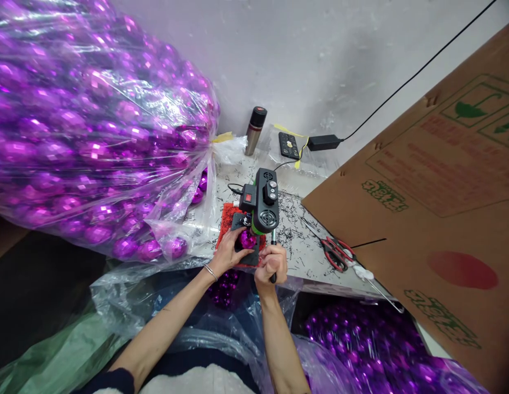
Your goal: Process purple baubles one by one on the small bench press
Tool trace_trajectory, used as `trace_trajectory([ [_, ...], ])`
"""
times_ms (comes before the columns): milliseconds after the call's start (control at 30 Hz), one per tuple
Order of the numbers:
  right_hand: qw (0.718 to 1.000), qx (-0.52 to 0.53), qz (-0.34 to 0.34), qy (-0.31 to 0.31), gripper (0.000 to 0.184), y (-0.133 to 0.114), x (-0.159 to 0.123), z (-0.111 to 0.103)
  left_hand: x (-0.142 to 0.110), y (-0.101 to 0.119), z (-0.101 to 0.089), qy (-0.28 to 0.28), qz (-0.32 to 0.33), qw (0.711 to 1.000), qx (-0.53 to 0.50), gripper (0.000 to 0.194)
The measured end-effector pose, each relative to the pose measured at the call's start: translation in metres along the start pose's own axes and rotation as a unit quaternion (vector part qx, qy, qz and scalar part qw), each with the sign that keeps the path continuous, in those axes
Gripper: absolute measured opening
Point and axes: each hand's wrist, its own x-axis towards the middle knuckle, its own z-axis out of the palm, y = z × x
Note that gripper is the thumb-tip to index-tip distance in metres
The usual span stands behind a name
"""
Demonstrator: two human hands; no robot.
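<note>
A small black press machine (267, 200) with a red switch stands on a red mat (226, 216) at the middle of the table. Under its head sits a shiny purple ball (247, 239). My left hand (230, 251) curves around that ball, thumb and fingers on its sides, above the dark base plate (250, 257). Just to the right, my right hand (271, 266) is closed round the black grip of the machine's lever (273, 235). Part of the ball is hidden by the machine's head and my fingers.
A huge clear bag of purple balls (94, 137) fills the left. Red-handled scissors (336, 253) lie beside a tall cardboard box (434, 191) at right. Behind stand a flask (255, 131), a phone (288, 145) and a power adapter (323, 143). More purple balls (364, 339) lie below the table edge.
</note>
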Motion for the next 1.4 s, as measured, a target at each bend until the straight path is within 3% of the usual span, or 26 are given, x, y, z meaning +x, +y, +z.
trace_trajectory([
  [167, 0.999, -0.004, -0.041, -0.020, 0.039, 0.002, -0.001, 0.001, 0.002, -0.002, 0.002, -0.001, 0.010, 1.000, -0.003, 0.063],
  [300, 0.998, 0.011, 0.053, 0.021, 0.040, -0.012, 0.020, -0.002, 0.003, -0.005, 0.005, 0.001, 0.024, 1.000, 0.005, 0.067],
  [400, 0.995, 0.016, 0.095, -0.006, 0.039, -0.026, 0.043, -0.008, -0.014, -0.004, 0.003, -0.005, 0.065, 0.998, 0.026, 0.063],
  [500, 0.994, 0.026, 0.098, -0.034, 0.039, -0.032, 0.052, -0.013, -0.040, -0.001, -0.007, -0.015, 0.120, 0.991, 0.060, 0.067],
  [600, 0.996, 0.033, 0.078, -0.025, 0.041, -0.030, 0.045, -0.012, -0.047, -0.001, -0.028, 0.024, 0.128, 0.986, 0.103, 0.064],
  [700, 0.996, 0.035, 0.084, -0.011, 0.041, -0.027, 0.033, -0.009, -0.010, -0.007, -0.063, 0.112, 0.060, 0.975, 0.182, 0.039],
  [767, 0.995, 0.038, 0.087, -0.009, 0.041, -0.025, 0.029, -0.008, 0.029, -0.010, -0.088, 0.152, -0.022, 0.953, 0.262, 0.041],
  [833, 0.995, 0.040, 0.085, -0.016, 0.040, -0.025, 0.029, -0.008, 0.067, -0.010, -0.110, 0.155, -0.119, 0.922, 0.334, 0.049],
  [900, 0.996, 0.039, 0.083, -0.020, 0.040, -0.025, 0.029, -0.009, 0.093, -0.007, -0.123, 0.124, -0.179, 0.899, 0.379, 0.052],
  [1000, 0.996, 0.036, 0.084, -0.014, 0.039, -0.025, 0.028, -0.008, 0.108, 0.000, -0.129, 0.059, -0.223, 0.882, 0.411, 0.051],
  [1200, 0.996, 0.035, 0.081, -0.019, 0.039, -0.024, 0.026, -0.008, 0.099, 0.011, -0.127, 0.007, -0.221, 0.878, 0.424, 0.052],
  [1400, 0.997, 0.033, 0.069, -0.029, 0.038, -0.023, 0.026, -0.010, 0.092, 0.012, -0.134, -0.091, -0.196, 0.885, 0.412, 0.053],
])
